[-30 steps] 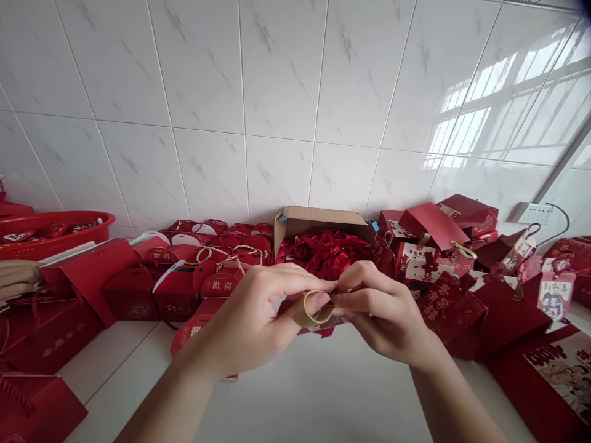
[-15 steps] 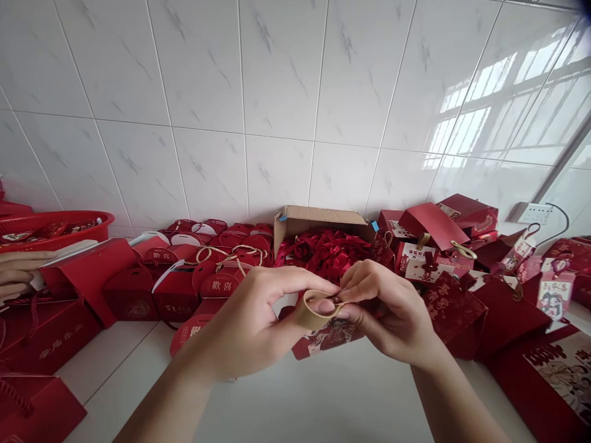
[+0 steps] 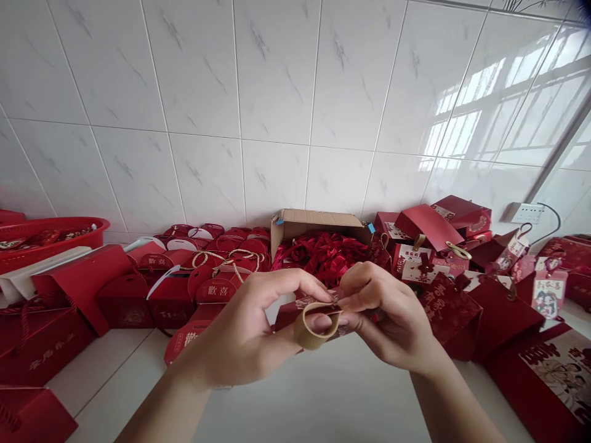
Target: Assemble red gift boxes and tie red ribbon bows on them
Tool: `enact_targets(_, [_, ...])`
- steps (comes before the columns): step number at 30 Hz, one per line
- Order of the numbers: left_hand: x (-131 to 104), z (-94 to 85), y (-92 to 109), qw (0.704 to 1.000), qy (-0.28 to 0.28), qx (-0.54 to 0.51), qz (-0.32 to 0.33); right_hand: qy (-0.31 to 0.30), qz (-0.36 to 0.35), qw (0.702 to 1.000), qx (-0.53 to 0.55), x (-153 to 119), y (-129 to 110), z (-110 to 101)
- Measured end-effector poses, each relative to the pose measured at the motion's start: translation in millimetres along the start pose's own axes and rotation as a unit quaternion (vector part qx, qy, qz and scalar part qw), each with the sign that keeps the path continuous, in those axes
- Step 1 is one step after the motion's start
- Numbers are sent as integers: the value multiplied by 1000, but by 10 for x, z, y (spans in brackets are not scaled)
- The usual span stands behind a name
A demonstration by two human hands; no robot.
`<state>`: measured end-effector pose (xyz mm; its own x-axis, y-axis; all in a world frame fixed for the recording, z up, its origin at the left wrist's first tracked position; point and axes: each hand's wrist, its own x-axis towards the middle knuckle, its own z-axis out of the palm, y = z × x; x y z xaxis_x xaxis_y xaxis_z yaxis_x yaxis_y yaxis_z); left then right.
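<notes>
Head view: left hand (image 3: 249, 329) curled, thumb inside tan strap (image 3: 305, 338), presumably holding loop round; right hand (image 3: 392, 314) pinched at strap ends, likely steadying them; red bag (image 3: 286, 315) just beyond, near side of cardboard box (image 3: 318, 216).

The looped tan strap (image 3: 307, 339) looked smooth and matt, like leather. At twelve o'clock from it, satiny ribbons (image 3: 327, 251) shone in a cardboard carton (image 3: 318, 216); at ten sat a glossy plastic basket (image 3: 95, 240); at two, matt paperboard gift boxes (image 3: 430, 227).

Looks like a tiled workroom: marbled wall tiles (image 3: 277, 74), power socket (image 3: 529, 213), counter (image 3: 295, 400) crowded with red paper boxes (image 3: 172, 303).
</notes>
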<state>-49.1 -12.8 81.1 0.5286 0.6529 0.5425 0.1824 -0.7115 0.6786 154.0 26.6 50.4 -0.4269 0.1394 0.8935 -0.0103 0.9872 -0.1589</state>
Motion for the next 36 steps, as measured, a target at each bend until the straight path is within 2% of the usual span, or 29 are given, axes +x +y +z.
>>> enact_targets(8, [1,-49,-70,997,-21,-65,26,-20,-17,999,46,3,-47,-20])
enact_targets(15, [-16,-64,-93,991,-35,-55,117,-29,-33,995,87,19,-127,-4])
enact_targets(19, [-27,-44,-95,989,-38,-52,135,-24,-44,994,94,30,-176,8])
enact_targets(23, [-21,-35,-73,987,-17,-36,156,-21,-57,993,97,38,-193,16])
enact_targets(30, [-25,-40,-89,988,-7,-26,153,-13,-77,994,76,39,-200,17])
enact_targets(36, [-34,-81,-78,990,-59,-36,124,-20,-77,995,55,39,-208,19])
